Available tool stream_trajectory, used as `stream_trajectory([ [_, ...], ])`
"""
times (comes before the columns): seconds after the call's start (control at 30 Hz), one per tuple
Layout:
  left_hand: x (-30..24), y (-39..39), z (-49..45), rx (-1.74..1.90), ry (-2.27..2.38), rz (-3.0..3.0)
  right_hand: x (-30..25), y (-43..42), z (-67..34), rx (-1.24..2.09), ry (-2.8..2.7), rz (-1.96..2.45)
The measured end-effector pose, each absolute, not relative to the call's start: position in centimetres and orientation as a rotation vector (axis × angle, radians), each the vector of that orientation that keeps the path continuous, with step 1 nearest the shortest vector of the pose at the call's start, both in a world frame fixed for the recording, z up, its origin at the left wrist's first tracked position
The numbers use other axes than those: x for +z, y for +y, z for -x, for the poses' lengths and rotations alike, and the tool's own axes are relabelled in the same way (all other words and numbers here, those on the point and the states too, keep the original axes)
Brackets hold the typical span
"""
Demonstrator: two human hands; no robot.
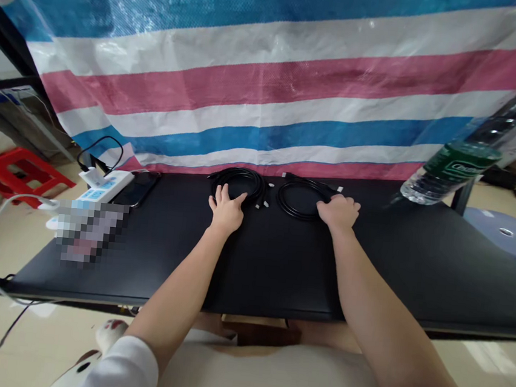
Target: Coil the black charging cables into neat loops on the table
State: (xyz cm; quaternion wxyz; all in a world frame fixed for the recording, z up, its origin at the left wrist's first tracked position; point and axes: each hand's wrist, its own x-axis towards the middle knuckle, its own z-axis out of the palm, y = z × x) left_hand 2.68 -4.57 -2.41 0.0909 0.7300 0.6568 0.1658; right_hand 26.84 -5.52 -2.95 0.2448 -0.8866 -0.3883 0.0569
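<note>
Two coiled black cables lie side by side on the black tabletop (273,268), near the striped sheet. At the near-left edge of the left coiled cable (259,187) is my left hand (227,212), palm down with its fingers spread. White-tipped connectors (265,204) stick out at that coil's right side. My right hand (341,212) is closed at the right edge of the other coiled cable (289,209), with its fingers curled around part of the cable and its thumb pointing left. Part of that cable is hidden under the hand; a light-coloured connector end (340,189) shows just above it.
A red, white and blue striped sheet (268,91) hangs behind the table. To the left are a white power strip (110,185) with plugs, a phone (136,189) and a blurred-out item. A large water bottle (452,169) leans at the right, near a bluish disc (505,232).
</note>
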Motion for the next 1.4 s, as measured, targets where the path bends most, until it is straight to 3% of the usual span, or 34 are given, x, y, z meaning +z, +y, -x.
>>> stream_trajectory([
  [0.6, -3.3, -4.0, -2.3, 0.634, 1.787, -2.328, -2.9, -5.5, -27.4, 0.196, -0.935, 2.242],
  [1.07, -3.6, -4.1, -2.2, 1.016, 1.693, -2.286, -3.7, -3.6, -27.8, 0.284, -0.648, 1.219],
  [1.23, -3.9, -4.0, -2.4, 1.021, 1.641, -2.324, -3.3, -4.3, -28.2, 0.281, -0.722, 1.35],
  [1.4, -4.0, -3.9, -2.4, 0.988, 1.675, -2.28, -2.5, -5.3, -28.4, 0.262, -0.742, 1.943],
])
